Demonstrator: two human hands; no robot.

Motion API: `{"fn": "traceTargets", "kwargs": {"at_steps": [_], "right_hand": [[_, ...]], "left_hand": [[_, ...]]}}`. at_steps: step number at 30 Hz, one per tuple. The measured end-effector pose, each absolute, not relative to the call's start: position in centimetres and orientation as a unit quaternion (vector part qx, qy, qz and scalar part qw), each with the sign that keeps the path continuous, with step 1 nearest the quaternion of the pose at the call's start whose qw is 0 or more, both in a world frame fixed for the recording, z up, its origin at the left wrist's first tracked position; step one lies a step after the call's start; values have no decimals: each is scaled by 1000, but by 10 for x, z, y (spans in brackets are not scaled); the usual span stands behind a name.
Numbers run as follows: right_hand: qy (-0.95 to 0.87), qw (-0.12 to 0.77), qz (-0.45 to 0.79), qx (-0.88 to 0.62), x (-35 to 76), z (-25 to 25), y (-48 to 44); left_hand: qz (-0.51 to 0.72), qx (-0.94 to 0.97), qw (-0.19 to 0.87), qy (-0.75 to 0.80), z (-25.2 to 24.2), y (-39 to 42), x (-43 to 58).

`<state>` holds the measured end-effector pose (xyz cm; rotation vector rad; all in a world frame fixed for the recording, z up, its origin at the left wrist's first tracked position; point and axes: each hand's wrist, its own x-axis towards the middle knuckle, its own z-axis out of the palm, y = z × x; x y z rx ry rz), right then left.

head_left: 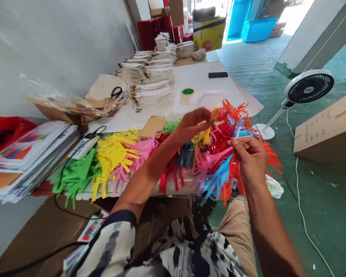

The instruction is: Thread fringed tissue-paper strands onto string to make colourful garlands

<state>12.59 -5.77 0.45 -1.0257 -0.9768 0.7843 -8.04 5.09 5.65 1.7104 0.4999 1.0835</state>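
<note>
My left hand (194,125) is closed in a pinch on the twisted top of a yellow paper tassel (203,137), above the table's front edge. To its right, my right hand (252,156) pinches a thin whitish string (238,132), close to the twisted ends of a pink tassel (209,161) and a blue tassel (222,177). Red-orange tassels (236,109) lie heaped behind and beside that hand. Left of my forearm are piles of green tassels (77,173), yellow tassels (112,154) and pink tassels (144,148). My left forearm partly covers the dark red strips.
Stacked white bundles (152,94) line the table's wall side. A tape roll (187,94), a black bar (218,75) and scissors (116,92) lie beyond the tassels. Printed sheets (31,154) are piled at left. A white fan (308,88) and a cardboard box (328,130) stand at right.
</note>
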Motion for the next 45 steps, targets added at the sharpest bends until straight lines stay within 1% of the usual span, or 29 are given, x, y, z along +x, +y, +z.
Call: {"fn": "traceTargets", "kwargs": {"at_steps": [2,4,8,11,13,16,18,24,29,33,40,45], "right_hand": [[-455,689,327,-460,123,7,-58],[-469,684,316,-460,122,9,-59],[-484,672,345,-442,123,9,-59],[-493,664,358,-434,125,8,-58],[-489,663,351,-444,125,8,-57],[-488,665,332,-458,123,9,-58],[-489,661,335,-459,123,10,-59],[-517,651,322,-452,122,11,-62],[-547,634,297,-459,118,11,-62],[-566,636,268,-451,117,8,-60],[-575,638,258,-442,118,5,-59],[-556,632,270,-467,116,5,-60]], "left_hand": [[441,686,544,197,40,37,-67],[425,683,560,199,26,27,-57],[378,717,546,212,14,15,-49],[373,726,540,206,11,8,-48],[401,727,515,213,8,3,-47],[450,734,441,252,3,-4,-46],[467,734,420,259,1,-6,-45],[493,675,503,218,8,-7,-43],[478,645,556,215,11,-8,-44],[479,630,570,221,7,-7,-44],[445,595,636,208,8,-4,-48],[418,599,653,201,11,-4,-52]]}}
